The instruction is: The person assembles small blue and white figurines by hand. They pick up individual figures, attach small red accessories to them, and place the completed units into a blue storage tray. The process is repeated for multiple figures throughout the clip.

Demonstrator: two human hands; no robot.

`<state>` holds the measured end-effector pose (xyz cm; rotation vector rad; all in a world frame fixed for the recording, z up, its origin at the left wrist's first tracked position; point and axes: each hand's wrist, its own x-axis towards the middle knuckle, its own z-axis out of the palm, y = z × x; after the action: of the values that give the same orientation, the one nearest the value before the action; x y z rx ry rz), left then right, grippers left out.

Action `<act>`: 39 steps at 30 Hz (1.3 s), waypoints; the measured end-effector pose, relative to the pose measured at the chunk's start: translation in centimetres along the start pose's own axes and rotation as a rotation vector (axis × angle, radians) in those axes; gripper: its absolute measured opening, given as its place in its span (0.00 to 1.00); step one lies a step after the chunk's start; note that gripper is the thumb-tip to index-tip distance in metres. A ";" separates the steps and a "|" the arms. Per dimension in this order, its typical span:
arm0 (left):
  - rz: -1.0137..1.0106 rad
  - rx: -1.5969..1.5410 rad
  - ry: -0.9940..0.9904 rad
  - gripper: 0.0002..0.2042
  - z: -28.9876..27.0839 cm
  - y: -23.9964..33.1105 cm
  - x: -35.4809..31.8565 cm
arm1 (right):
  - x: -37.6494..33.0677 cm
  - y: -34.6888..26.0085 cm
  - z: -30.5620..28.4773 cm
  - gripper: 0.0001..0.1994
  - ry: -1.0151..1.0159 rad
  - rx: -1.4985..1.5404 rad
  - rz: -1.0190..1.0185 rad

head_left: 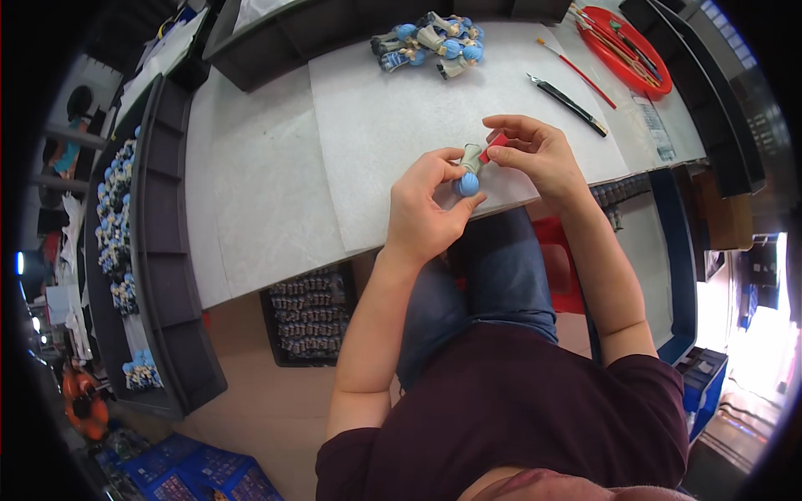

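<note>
Over the front edge of the white worktop, my left hand [422, 204] grips a small figurine [467, 183] with a blue head and a pale grey-green body. Its blue head points toward me, between my thumb and fingers. My right hand [539, 159] pinches a small red block [495, 145] between thumb and fingertips, right beside the figurine's body. Whether the block touches the figurine I cannot tell. Farther back on the white sheet lies a heap of similar blue-headed figurines [451, 48].
A black-handled craft knife [570, 105] and a thin red paintbrush [585, 78] lie at the right. Behind them is a red tray [662, 82] of brushes. Dark crate walls [163, 250] border the left side, with many figurines inside. Another dark tray [311, 361] sits below the table.
</note>
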<state>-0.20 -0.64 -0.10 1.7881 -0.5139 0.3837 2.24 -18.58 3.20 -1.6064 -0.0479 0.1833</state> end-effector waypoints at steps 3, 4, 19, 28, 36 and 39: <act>-0.003 0.016 -0.025 0.15 0.1 0.4 0.3 | 0.0 -0.2 0.0 0.25 0.034 0.065 -0.023; 0.017 0.033 -0.047 0.15 0.1 0.3 0.3 | 0.0 -0.3 -0.1 0.26 0.019 0.086 -0.018; -0.001 0.115 -0.183 0.19 0.0 0.1 0.4 | -0.3 1.0 -0.2 0.28 0.022 0.059 0.053; -0.013 0.107 -0.202 0.19 -0.3 0.1 0.4 | -0.5 1.0 -0.2 0.25 0.009 0.070 0.046; -0.149 -0.008 -0.219 0.18 -0.4 0.9 0.9 | -0.5 2.1 0.1 0.23 0.030 0.048 -0.144; -0.172 -0.023 -0.212 0.18 -0.4 1.0 0.8 | -0.6 2.5 0.4 0.22 0.042 0.015 -0.187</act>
<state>-0.07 -0.62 1.19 1.8446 -0.5055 0.0687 1.41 -18.40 0.73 -1.5802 -0.1635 0.0047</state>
